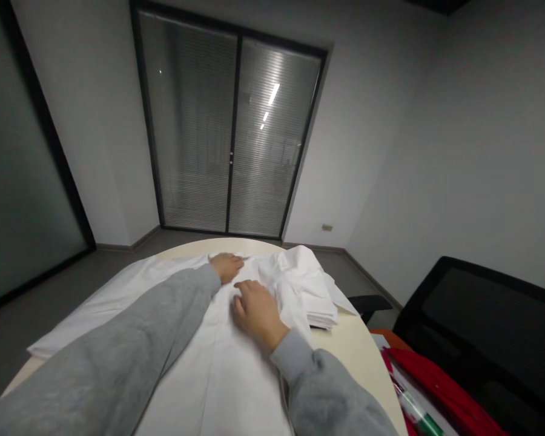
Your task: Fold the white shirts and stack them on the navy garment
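Observation:
A large white cloth garment (209, 363), possibly a coat, lies spread over a round table (358, 357). My left hand (227, 266) rests flat on its far part, fingers stretched toward the right. Closer to me, my right hand (257, 309) is over the garment's middle, palm down, fingers loosely bent and thumb apart; nothing shows in it. Whether its fingertips press on the cloth I cannot tell. To the right of both hands is a rumpled pile of white cloth (295, 272), with folded layers (321, 318) stacked at its near right side.
A black mesh-back chair (485, 327) stands at the right, close to the table edge. Red items and a green-and-white package (418, 412) lie on its seat. Beyond the table are glass doors with blinds (231, 139) and a wall socket (327, 227).

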